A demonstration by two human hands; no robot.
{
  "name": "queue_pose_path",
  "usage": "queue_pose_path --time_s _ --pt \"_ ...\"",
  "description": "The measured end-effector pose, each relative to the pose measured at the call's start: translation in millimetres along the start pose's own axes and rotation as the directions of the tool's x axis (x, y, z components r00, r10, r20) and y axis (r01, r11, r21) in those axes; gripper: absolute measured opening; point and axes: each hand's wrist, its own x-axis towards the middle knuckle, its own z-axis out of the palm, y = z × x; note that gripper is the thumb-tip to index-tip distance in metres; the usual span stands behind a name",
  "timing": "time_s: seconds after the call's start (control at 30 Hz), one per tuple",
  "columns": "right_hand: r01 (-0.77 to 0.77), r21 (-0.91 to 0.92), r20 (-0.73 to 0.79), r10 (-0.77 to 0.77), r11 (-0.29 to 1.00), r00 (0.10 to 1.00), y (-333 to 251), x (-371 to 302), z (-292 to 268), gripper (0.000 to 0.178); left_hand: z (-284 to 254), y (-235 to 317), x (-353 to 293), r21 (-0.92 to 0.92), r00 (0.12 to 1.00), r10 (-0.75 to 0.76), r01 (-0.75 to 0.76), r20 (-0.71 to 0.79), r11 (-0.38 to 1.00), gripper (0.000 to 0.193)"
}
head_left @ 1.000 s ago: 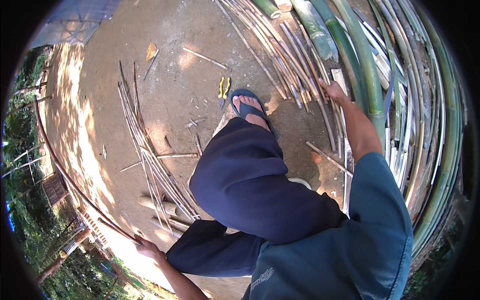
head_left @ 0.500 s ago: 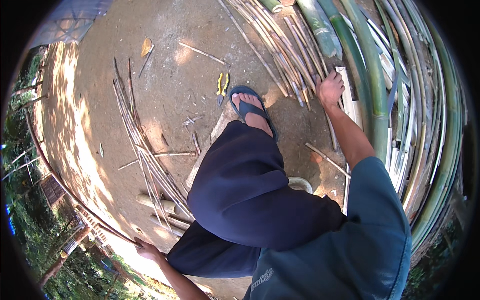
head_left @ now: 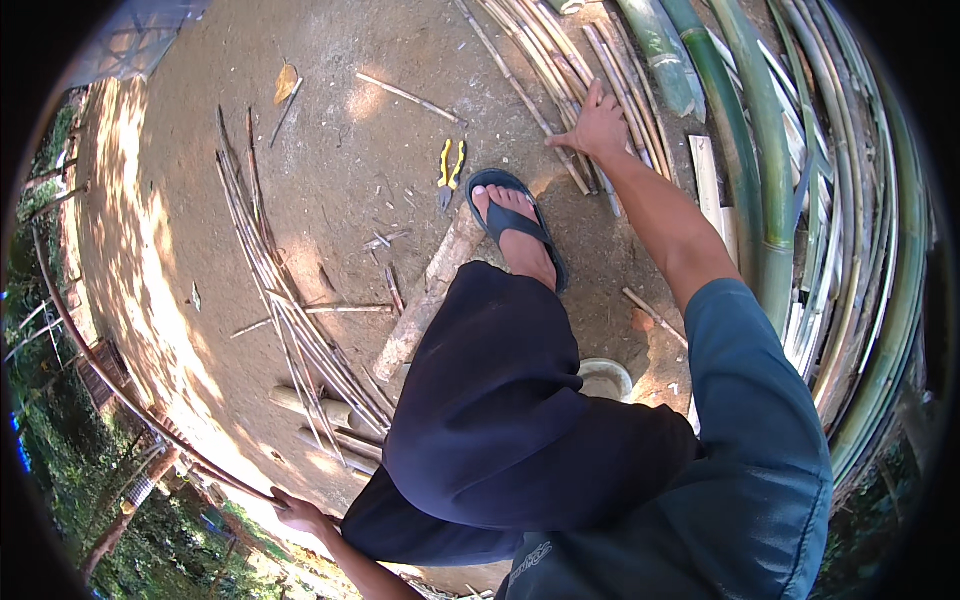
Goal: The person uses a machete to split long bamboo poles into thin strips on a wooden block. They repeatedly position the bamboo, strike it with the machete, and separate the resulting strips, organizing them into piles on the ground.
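While our left hand is gripping a long curved pole at seven o'clock, we're seeing loose sticks lying at nine, yellow-handled pliers resting at twelve, and there, at one, our right hand is showing splayed wide over thin canes, any contact escaping us! Green bamboo poles are lying at two.

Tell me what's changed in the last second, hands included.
The right hand has moved left and farther forward, its fingers now spread over the thin sticks; whether it grips any is unclear. The left hand stays on the long brown pole, and the yellow-handled pliers still lie beside the sandalled foot.
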Motion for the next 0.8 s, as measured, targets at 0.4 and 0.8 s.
queue_pose_path --time_s 0.4,0.8 --pt "-0.158 0.136 0.048 0.153 0.978 0.987 -40.6 -10.3 9.5 0.118 2.8 -18.4 15.4 -0.032 0.998 -0.061 0.061 0.011 0.998 0.056" --pt "-0.198 0.19 0.049 0.192 0.962 0.98 -88.8 11.0 -3.8 0.072 2.8 -21.7 19.4 -0.122 0.995 -0.098 0.096 -0.012 0.988 0.054"
